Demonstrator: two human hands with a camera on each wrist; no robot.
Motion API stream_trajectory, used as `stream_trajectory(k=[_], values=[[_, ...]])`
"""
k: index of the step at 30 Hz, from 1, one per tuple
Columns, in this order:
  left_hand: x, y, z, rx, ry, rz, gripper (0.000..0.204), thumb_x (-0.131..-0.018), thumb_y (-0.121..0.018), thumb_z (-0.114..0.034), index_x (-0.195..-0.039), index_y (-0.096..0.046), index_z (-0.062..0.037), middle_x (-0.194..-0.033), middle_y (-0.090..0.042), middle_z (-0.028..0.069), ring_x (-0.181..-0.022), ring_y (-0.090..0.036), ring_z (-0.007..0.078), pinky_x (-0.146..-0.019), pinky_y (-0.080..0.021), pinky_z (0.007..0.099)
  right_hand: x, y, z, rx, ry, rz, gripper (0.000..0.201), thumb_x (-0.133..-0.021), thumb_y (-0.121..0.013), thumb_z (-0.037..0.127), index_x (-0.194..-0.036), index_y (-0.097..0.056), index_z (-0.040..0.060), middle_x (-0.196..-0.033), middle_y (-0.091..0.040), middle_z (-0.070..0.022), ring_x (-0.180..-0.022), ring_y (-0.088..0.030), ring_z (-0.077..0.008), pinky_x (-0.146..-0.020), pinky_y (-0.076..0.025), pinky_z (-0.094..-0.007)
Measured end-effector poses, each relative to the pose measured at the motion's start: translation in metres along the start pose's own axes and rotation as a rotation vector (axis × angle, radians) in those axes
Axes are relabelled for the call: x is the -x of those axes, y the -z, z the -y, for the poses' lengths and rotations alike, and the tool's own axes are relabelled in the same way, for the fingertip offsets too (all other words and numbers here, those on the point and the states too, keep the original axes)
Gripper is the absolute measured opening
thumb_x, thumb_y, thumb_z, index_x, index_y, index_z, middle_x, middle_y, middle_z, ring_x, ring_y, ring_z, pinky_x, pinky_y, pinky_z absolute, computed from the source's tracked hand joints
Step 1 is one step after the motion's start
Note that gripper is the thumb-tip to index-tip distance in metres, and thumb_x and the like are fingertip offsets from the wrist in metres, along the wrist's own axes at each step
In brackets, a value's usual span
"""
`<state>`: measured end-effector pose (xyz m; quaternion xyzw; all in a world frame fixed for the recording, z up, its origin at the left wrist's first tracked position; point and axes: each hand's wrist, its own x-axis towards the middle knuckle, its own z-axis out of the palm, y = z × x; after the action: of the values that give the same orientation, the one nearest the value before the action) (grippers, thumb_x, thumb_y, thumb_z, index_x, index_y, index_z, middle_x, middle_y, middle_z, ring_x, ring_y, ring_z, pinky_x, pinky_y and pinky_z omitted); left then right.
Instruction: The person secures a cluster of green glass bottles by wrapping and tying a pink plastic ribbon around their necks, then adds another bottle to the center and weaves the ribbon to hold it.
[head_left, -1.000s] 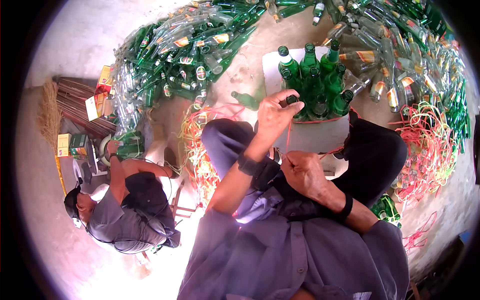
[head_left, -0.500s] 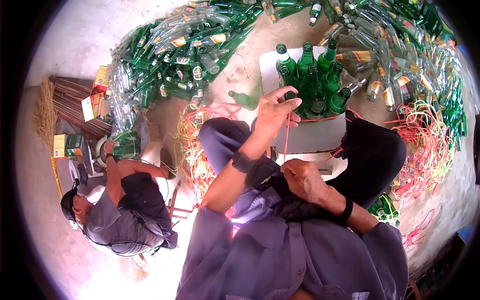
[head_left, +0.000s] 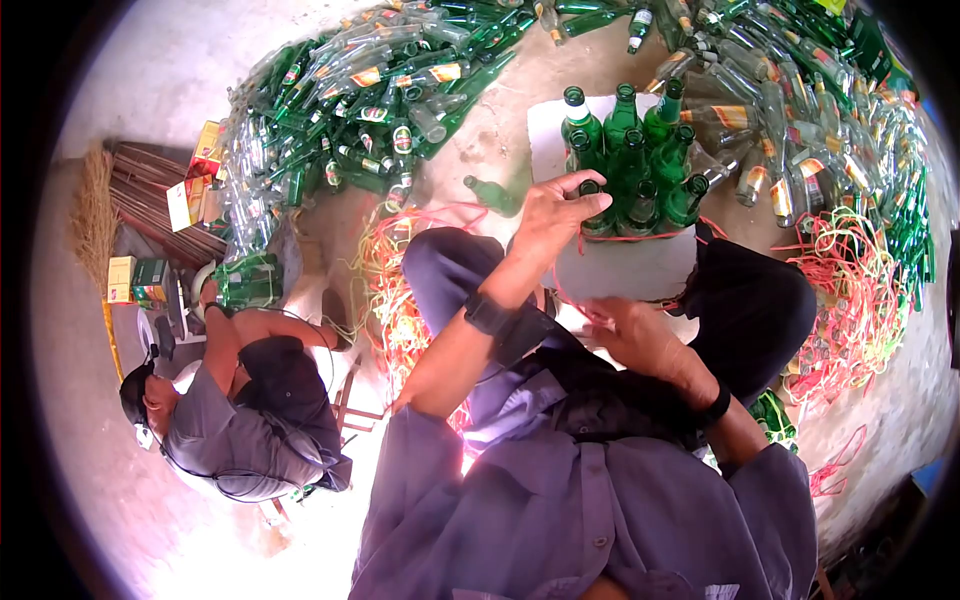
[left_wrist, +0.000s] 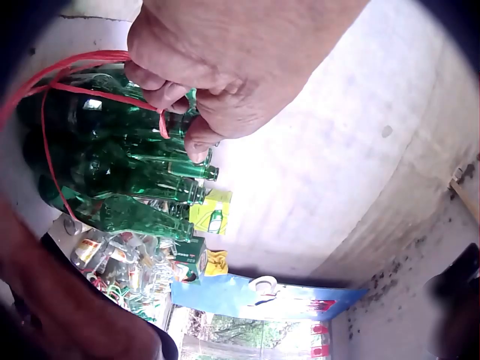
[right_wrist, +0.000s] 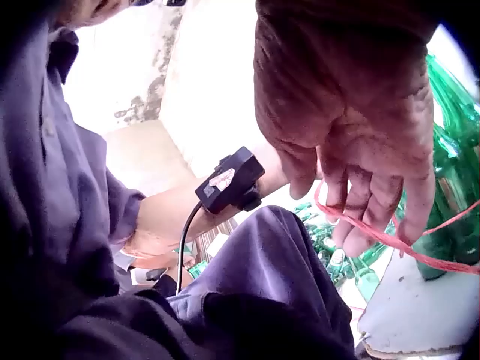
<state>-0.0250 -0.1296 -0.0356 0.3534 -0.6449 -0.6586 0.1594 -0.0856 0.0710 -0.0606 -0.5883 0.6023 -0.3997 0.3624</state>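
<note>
A cluster of upright green glass bottles (head_left: 627, 165) stands on a white board (head_left: 625, 275), with red string (head_left: 650, 238) running around the bottles. My left hand (head_left: 555, 215) grips the neck of the near left bottle (head_left: 598, 222), thumb and fingers curled around it. In the left wrist view, a loop of the string (left_wrist: 163, 124) hangs by those fingers. Lower down, my right hand (head_left: 640, 335) is blurred in the head view. The right wrist view shows its fingers (right_wrist: 360, 202) loosely extended, with the string crossing them and running toward the bottles.
Large heaps of green and clear bottles (head_left: 350, 100) lie behind and to both sides. Tangles of red and yellow string (head_left: 850, 290) lie right and left. Another person (head_left: 240, 400) sits at left, handling green bottles (head_left: 250, 280). A broom (head_left: 95, 220) stands farther left.
My right hand has loosened from its closed grip on the string and moved slightly up and right. The string ran straight between the hands before. My left hand stays at the bottle neck.
</note>
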Motion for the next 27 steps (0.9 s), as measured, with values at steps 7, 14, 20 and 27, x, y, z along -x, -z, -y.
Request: stream_trajectory(k=[7, 14, 20, 27], values=[[0.008, -0.003, -0.016, 0.03, 0.075, -0.008, 0.037, -0.085, -0.082, -0.017, -0.117, -0.072, -0.0027, -0.065, -0.05, -0.0067, -0.054, -0.038, 0.003, -0.049, -0.028, 0.0233, -0.053, 0.02, 0.001, -0.45, -0.212, -0.493, 0.021, -0.091, -0.056, 0.01, -0.101, -0.066, -0.0054, -0.08, -0.064, -0.0092, -0.076, -0.063, -0.0165, -0.065, -0.049, -0.0332], [0.0, 0.005, 0.003, 0.007, 0.044, 0.054, 0.04, -0.085, -0.078, -0.012, -0.123, -0.068, -0.0025, -0.074, -0.063, 0.0014, -0.059, -0.054, 0.0085, -0.053, -0.044, 0.027, -0.079, 0.024, -0.027, -0.388, -0.373, -0.535, 0.024, -0.09, -0.06, 0.008, -0.108, -0.066, -0.0063, -0.082, -0.069, -0.0118, -0.069, -0.068, -0.0228, -0.066, -0.053, -0.032], [0.008, 0.001, 0.0, -0.236, -0.066, -0.051, 0.035, -0.083, -0.071, -0.003, -0.118, -0.067, -0.0002, -0.082, -0.067, 0.0074, -0.066, -0.061, 0.012, -0.059, -0.049, 0.0287, -0.07, 0.034, -0.003, -0.015, -0.096, -0.662, 0.03, -0.087, -0.068, 0.003, -0.116, -0.064, -0.0035, -0.094, -0.069, -0.0188, -0.077, -0.07, -0.0331, -0.068, -0.055, -0.0388], [0.03, 0.008, 0.002, -0.453, -0.053, -0.168, 0.015, -0.087, -0.063, -0.006, -0.097, -0.068, 0.0028, -0.07, -0.067, 0.0119, -0.061, -0.064, 0.0163, -0.06, -0.05, 0.0328, -0.085, 0.074, 0.022, 0.374, 0.119, -0.437, 0.037, -0.088, -0.064, 0.002, -0.125, -0.06, 0.0004, -0.101, -0.064, -0.0182, -0.081, -0.065, -0.0396, -0.069, -0.053, -0.0467]])
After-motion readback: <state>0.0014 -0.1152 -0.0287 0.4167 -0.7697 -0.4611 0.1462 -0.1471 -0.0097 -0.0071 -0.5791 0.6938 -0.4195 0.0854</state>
